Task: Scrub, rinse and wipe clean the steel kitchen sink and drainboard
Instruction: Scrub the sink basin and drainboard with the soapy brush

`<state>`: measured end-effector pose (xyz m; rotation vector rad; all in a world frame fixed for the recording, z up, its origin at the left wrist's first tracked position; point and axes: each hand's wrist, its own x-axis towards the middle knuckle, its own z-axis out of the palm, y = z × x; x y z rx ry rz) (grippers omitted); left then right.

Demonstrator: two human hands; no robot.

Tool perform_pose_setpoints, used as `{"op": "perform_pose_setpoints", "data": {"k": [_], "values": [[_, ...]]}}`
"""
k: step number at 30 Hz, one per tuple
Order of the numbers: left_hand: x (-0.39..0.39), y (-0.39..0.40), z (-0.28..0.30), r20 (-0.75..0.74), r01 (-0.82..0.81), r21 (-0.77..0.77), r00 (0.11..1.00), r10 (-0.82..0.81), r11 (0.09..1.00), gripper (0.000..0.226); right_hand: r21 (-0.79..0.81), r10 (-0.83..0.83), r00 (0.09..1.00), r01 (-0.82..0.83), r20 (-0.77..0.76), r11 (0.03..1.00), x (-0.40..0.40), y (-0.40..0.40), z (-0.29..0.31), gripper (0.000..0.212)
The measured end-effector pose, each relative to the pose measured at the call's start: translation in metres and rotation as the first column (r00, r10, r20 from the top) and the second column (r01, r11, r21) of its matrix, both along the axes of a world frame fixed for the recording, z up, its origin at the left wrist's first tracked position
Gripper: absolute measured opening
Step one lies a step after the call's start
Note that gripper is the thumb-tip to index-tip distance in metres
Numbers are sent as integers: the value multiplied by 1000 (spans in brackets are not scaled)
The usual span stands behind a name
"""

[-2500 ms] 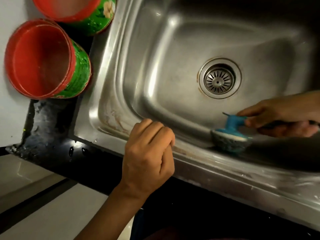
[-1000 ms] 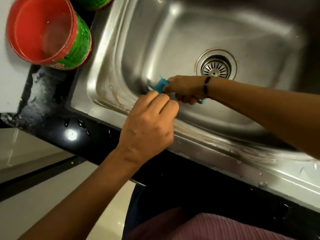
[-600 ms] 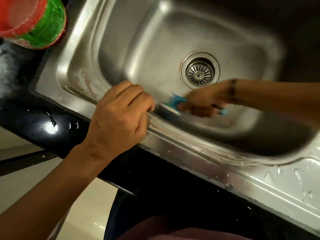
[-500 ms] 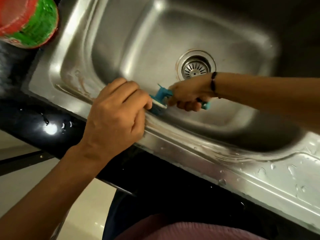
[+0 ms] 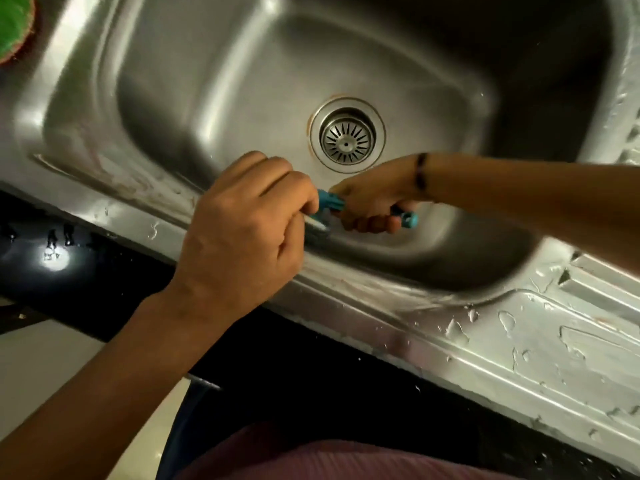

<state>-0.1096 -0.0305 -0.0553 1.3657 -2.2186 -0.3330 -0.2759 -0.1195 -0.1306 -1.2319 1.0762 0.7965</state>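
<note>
Steel sink (image 5: 214,81), right hand (image 5: 374,199) fingers gripping blue scrubber (image 5: 329,206), left hand (image 5: 242,233) fingers curled on rim.

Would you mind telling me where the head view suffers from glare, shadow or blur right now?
In the head view: a bright lamp reflection glares off the wet black counter; the far right of the sink basin falls into deep shadow; the scrub brush is soft with motion blur, its head partly hidden behind the left hand; wide-angle distortion bends the sink's front rim.
</note>
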Motion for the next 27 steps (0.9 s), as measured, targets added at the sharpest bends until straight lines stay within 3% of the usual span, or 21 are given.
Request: {"op": "perform_pose_setpoints", "data": {"k": [3, 6, 8, 11, 14, 18, 24, 27], "values": [[-4, 5, -4, -19, -1, 14, 1000, 1, 1000, 21, 25, 117, 980, -115, -159, 993, -54, 6, 50, 14], [-5, 13, -8, -12, -29, 16, 1000, 29, 999, 21, 101, 94, 962, -70, -256, 992, -85, 15, 93, 24], [-3, 18, -8, -15, -53, 12, 998, 53, 999, 21, 41, -7, 987, 14, -160, 999, -74, 24, 90, 18], [4, 25, -7, -32, -135, -9, 990, 135, 991, 22, -71, -186, 976, 194, 110, 978, -23, 27, 58, 12], [14, 30, -2, -34, -241, -20, 970, 240, 970, 23, -77, -306, 900, 344, 310, 936, 28, 22, 36, 12], [42, 17, 10, -95, -402, 28, 910, 403, 915, 28, -131, -457, 786, 549, 417, 825, 55, 28, 36, 6], [81, -12, 34, -243, -572, 78, 783, 572, 816, 30, -512, -305, 805, 568, 509, 644, 97, 17, 106, 20], [96, -20, 45, -355, -581, 88, 740, 571, 809, 33, -715, -177, 834, 542, 523, 441, 119, 0, 151, 29]]}}
